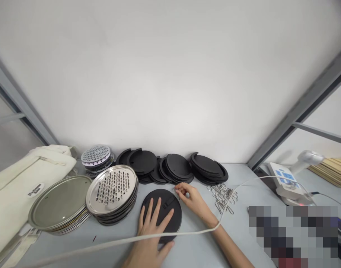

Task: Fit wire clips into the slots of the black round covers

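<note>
My left hand (152,232) lies flat with fingers spread on a round black plastic disc (174,214), which has a small raised rectangular tab. By the disc's upper right edge my right hand (188,199) is closed in a pinch. A small bit of shiny wire shows at its fingertips, and it looks like one of the bent wire hooks (222,197) heaped to the right. Left of the disc stands a stack of round metal grater plates (116,190). More black discs (178,165) are piled along the wall behind it.
A white cable (195,233) crosses in front of both forearms. At left are a stack of grey-green round trays (61,203), smaller grater discs (96,154) and a cream bag (33,178). A white device (289,182) stands at right. Behind is a white wall (170,82).
</note>
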The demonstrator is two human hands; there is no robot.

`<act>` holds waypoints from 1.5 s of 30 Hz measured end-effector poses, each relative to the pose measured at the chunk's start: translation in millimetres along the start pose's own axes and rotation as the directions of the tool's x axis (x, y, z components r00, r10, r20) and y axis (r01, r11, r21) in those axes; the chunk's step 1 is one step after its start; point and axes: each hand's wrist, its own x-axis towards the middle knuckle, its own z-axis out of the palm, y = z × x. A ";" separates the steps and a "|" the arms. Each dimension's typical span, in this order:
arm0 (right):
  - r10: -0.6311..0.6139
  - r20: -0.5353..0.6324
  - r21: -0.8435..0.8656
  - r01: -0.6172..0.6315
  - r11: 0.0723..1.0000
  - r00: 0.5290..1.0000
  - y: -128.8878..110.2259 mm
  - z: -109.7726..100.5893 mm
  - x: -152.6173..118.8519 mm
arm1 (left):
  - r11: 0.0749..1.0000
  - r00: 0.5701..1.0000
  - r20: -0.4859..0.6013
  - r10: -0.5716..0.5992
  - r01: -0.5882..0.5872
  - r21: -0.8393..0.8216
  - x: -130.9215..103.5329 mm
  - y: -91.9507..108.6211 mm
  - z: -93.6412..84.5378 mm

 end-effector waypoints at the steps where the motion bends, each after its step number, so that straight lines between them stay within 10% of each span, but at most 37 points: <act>1: -0.007 0.000 0.001 0.007 1.000 1.000 0.5 0.3 0.2 | 0.999 0.999 -0.026 -0.026 0.026 0.021 -1.0 5.4 4.6; 15: -0.029 0.004 -0.038 0.029 0.999 1.000 5.8 4.6 -0.1 | 0.928 0.910 -0.202 -0.362 0.372 0.014 11.6 62.5 37.1; 21: -0.041 -0.012 -0.065 0.040 0.997 0.999 7.7 7.6 1.1 | 0.981 0.970 -0.148 -0.192 0.185 -0.056 0.6 48.8 49.5; 30: -0.079 -0.050 -0.077 0.075 0.994 0.996 5.4 13.1 2.8 | 0.971 0.999 0.004 -0.042 0.042 -0.236 13.2 8.8 -0.5; 45: -0.041 -0.008 -0.057 0.040 0.998 0.999 3.0 9.3 3.0 | 0.997 0.993 -0.096 -0.071 0.070 -0.010 19.3 19.9 24.6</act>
